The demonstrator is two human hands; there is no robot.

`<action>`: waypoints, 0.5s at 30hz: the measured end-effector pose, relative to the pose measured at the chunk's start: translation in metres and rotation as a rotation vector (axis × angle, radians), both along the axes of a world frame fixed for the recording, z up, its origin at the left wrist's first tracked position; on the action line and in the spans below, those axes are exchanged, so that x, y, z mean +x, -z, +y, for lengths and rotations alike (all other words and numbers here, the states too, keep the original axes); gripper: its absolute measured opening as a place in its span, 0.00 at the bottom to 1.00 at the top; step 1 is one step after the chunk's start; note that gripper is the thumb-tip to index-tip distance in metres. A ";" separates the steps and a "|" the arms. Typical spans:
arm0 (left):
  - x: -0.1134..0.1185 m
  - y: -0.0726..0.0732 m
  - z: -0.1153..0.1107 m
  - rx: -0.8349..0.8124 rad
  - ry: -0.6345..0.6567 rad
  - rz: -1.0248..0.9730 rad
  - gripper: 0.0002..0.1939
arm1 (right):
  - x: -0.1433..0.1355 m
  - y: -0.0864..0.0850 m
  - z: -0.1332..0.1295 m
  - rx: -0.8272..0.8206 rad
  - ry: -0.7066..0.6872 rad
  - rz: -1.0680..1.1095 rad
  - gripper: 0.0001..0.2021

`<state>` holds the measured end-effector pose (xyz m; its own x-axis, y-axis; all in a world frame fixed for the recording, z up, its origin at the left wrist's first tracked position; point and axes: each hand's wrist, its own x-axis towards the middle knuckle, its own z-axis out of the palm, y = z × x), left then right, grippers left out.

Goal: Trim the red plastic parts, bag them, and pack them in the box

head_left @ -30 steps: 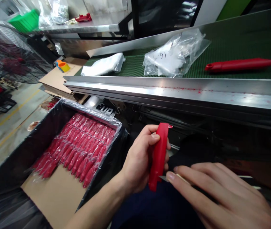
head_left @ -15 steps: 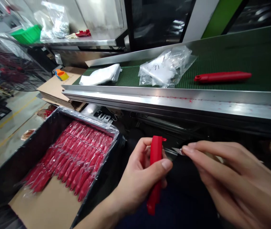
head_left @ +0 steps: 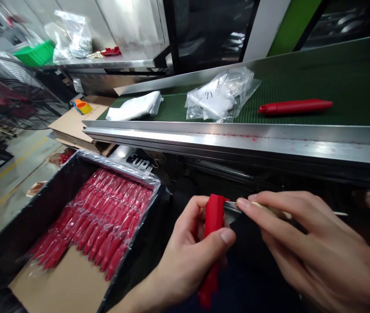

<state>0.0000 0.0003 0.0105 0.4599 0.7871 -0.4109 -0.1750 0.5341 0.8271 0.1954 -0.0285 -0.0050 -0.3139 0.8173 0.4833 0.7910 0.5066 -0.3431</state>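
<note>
My left hand is closed round a red plastic part, held upright with its top end sticking out above the fingers. Pinched in my right hand is a knife with a short pointed blade; its pale handle is mostly hidden by the fingers. The blade's tip is at the upper right edge of the red part, by a small red tab there. Whether it has cut into the tab I cannot tell. A similar long red part lies on the green conveyor belt beyond my right hand.
To the left stands a dark box holding rows of bagged red parts on cardboard. Plastic bags and a white packet lie on the belt. The conveyor's metal rail runs ahead of my hands. A fan stands far left.
My right hand has moved left, bringing the knife blade from a short gap away up to the red part's upper edge. My left hand still holds the part. The view has shifted slightly.
</note>
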 end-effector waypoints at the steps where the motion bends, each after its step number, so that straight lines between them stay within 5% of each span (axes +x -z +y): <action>1: 0.000 0.001 0.000 -0.003 0.006 -0.016 0.16 | 0.002 0.000 0.001 0.006 -0.001 0.013 0.22; 7: -0.002 0.005 -0.005 -0.044 0.048 -0.162 0.15 | 0.016 -0.001 0.005 0.071 0.169 0.194 0.23; 11: 0.000 0.014 -0.004 -0.098 0.088 -0.359 0.12 | 0.007 -0.001 -0.003 0.026 0.011 0.269 0.22; 15: 0.004 0.020 -0.003 -0.144 0.106 -0.524 0.11 | -0.007 -0.001 -0.009 0.011 -0.008 0.304 0.23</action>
<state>0.0037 -0.0026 -0.0091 0.7055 0.6782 -0.2057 -0.4827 0.6723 0.5613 0.1881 -0.0374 -0.0037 -0.1596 0.8096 0.5648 0.6491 0.5171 -0.5579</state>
